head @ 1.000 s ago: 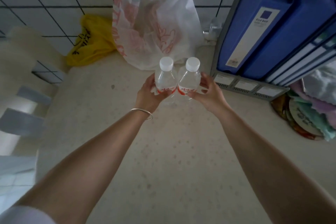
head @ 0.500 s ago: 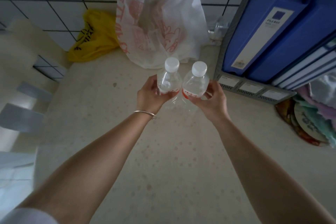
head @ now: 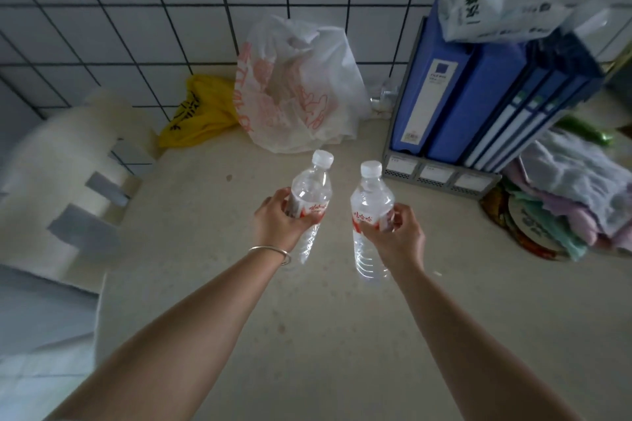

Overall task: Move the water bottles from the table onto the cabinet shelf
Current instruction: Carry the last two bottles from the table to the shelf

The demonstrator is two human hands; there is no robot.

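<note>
Head cam: left hand [head: 277,219] has its grip wrapped round one water bottle [head: 309,196], right hand [head: 398,232] grips the other bottle [head: 369,207], both lifted off the desk [head: 307,335] and apart. Looks like the carry step. Cabinet shelf isn't in view, so next up is turning to find it.
</note>
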